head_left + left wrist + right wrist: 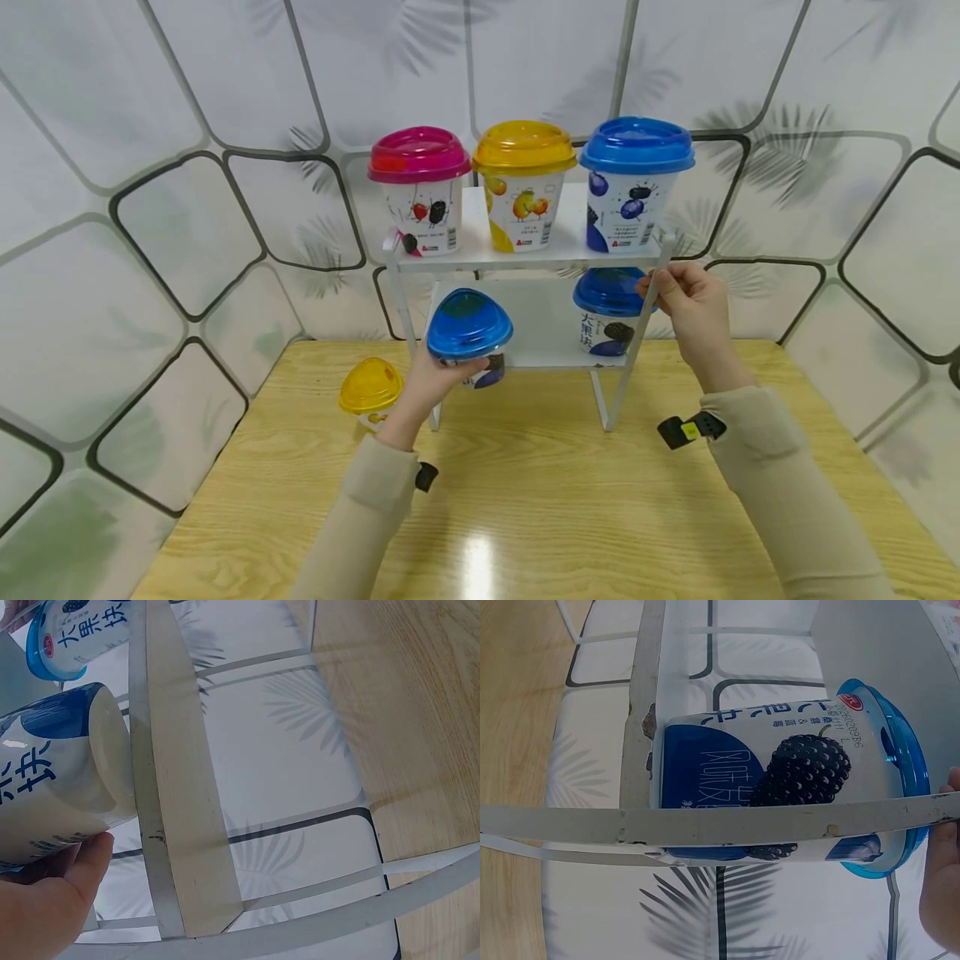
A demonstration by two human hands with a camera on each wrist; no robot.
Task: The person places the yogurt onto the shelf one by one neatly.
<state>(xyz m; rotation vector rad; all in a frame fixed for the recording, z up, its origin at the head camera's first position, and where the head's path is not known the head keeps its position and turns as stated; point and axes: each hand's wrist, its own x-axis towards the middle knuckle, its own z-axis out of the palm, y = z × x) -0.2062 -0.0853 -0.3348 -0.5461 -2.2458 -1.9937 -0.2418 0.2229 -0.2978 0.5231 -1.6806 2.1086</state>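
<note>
My left hand (437,385) grips a blue-lidded yogurt cup (469,325) in front of the lower shelf's left side; the left wrist view shows the cup's base near the shelf edge. Another blue-lidded yogurt cup (780,780) stands on the lower shelf's right end, behind the front post. My right hand (699,312) reaches in from the right, its curled fingers at that cup's lid rim beside the post. The post partly hides this contact. Both cups carry dark berry pictures. The white two-tier rack (525,263) stands on the wooden table.
On the top shelf stand yogurt cups with a pink lid (420,154), a yellow lid (523,148) and a blue lid (637,146). A yellow-lidded cup (371,387) is on the table left of the rack. Patterned wall panels (300,67) surround the wooden table (525,517).
</note>
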